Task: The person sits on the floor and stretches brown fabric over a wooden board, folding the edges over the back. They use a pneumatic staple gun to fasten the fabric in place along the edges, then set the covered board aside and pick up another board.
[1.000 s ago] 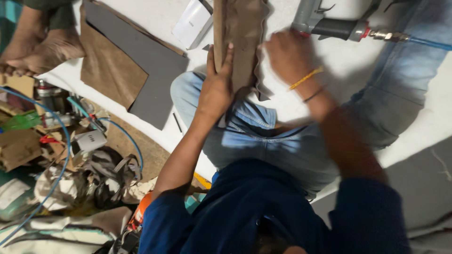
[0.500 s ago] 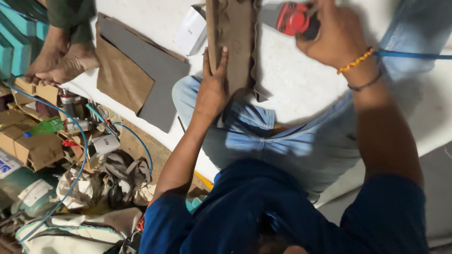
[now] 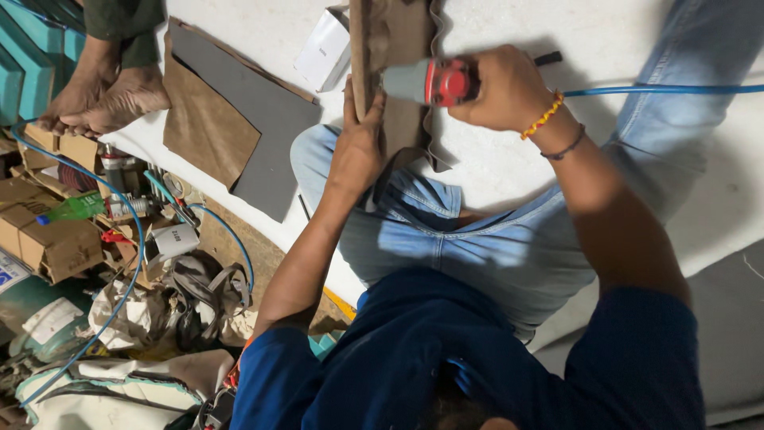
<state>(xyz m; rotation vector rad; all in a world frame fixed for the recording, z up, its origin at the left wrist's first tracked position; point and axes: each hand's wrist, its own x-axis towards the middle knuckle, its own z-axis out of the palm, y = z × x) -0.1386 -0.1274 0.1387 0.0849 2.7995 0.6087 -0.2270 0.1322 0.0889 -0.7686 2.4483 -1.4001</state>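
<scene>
I sit on a white surface (image 3: 509, 167) in blue jeans with a long brown padded panel (image 3: 398, 40) standing between my knees. My left hand (image 3: 358, 143) presses flat against the panel's left edge and holds it steady. My right hand (image 3: 501, 84) grips a grey and red air tool (image 3: 426, 82), whose nose rests against the panel's face just right of my left hand. A blue air hose (image 3: 660, 90) runs from the tool off to the right.
Brown and grey sheets (image 3: 231, 127) lie flat at the left, with a small white box (image 3: 325, 49) beside them. Another person's bare feet (image 3: 103, 99) rest at the upper left. Cardboard boxes (image 3: 56, 239), bottles, hoses and bags crowd the lower left.
My right hand brought the air tool down and left from the upper right onto the panel beside my left hand. The left hand stayed on the panel.
</scene>
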